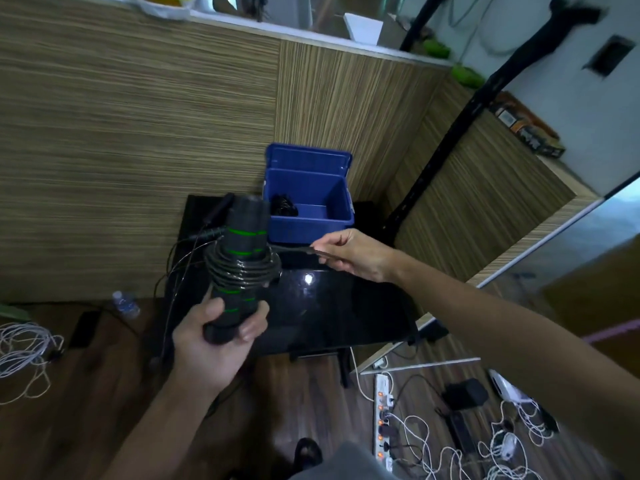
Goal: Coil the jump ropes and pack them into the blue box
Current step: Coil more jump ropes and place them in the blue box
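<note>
Coiling looks roughly halfway done: the jump rope handles [242,265] are gripped upright in the left hand [211,344], several cord loops [242,271] already wound on, the tail pinched by the right hand [356,254]. One black bundle [284,205] is already packed in the blue box [311,216] on the black table [329,306].

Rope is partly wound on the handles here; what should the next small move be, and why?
Probably one more turn: the right hand pinches the rope stretched from the coil around the handles in the left hand's grip. Loose rope still hangs left, so packing into the blue box seems premature.
</note>
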